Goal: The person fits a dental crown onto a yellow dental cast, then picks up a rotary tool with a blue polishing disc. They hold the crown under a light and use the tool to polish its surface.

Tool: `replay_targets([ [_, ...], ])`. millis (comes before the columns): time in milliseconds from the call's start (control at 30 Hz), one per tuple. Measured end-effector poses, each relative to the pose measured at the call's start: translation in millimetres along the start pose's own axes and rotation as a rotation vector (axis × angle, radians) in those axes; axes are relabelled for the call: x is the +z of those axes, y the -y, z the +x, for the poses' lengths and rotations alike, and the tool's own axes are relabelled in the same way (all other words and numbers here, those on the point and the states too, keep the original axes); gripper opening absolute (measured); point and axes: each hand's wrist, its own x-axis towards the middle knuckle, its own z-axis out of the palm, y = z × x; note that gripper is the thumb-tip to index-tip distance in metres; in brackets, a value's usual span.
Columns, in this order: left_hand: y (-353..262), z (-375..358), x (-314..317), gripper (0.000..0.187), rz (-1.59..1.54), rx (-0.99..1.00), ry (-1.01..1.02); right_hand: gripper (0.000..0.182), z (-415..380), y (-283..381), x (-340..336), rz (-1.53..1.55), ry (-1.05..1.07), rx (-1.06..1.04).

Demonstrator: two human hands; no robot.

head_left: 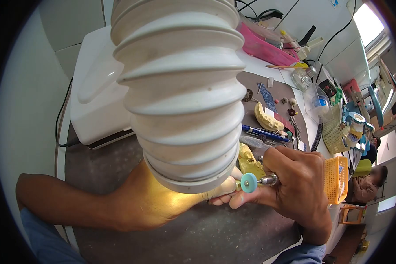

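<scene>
My right hand [297, 180] is wrapped round a rotary handpiece [268, 179], whose metal tip carries a turquoise polishing wheel [249, 182]. The wheel stands right at the fingertips of my left hand [167, 204], with the two hands touching. My left fingers are pinched together, and what they hold is too small and too covered to name. Much of that hand is hidden under a white ribbed hose [185, 92], and a bright light falls on its wrist. Just beyond my fingers lies a yellow dental model [249, 160].
A cream dental cast [267, 118], blue pens [266, 133] and small tools lie on the dark mat [185, 240]. An orange basket [336, 180] stands to the right, a pink tray [268, 48] at the back, a white machine [99, 92] to the left. Another person [369, 187] sits far right.
</scene>
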Motion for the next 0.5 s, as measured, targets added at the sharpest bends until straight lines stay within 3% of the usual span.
replay_targets([
  [500, 6, 0, -1, 0.01, 0.059, 0.049, -0.031, 0.065, 0, -9, 2, 0.039, -0.112, -0.023],
])
